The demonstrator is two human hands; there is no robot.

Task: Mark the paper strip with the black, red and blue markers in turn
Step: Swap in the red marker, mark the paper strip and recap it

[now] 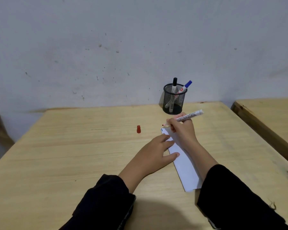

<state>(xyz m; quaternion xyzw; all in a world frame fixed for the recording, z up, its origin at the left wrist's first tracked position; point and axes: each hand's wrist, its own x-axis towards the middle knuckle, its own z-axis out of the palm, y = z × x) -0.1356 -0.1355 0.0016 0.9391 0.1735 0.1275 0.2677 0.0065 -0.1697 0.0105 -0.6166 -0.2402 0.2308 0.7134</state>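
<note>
The right hand (pixel 183 130) grips the red marker (pixel 188 115) in a writing hold, fingers curled round the barrel near the nib. The nib is bare and points left and down, just past the far end of the paper strip (pixel 184 165); whether it touches anything cannot be told. The left hand (pixel 154 151) lies flat with straight fingers and thumb pressing on the strip's left edge, pinning it to the wooden table (pixel 73 155). The strip runs lengthwise away from the person, between the two forearms, its near end beside the right sleeve. A short black mark (pixel 161 129) sits at the strip's far corner, so the black step looks done and the red one is in hand. The red cap (pixel 138 129) stands alone on the table, left of the strip's far end. Further back, by the wall, a black mesh pen cup (pixel 174 102) holds the black marker (pixel 174 85) and the blue marker (pixel 186 85), both capped. The next move likely calls for lowering the nib onto the paper beside the black mark, with the left hand keeping the strip from sliding, then recapping
</note>
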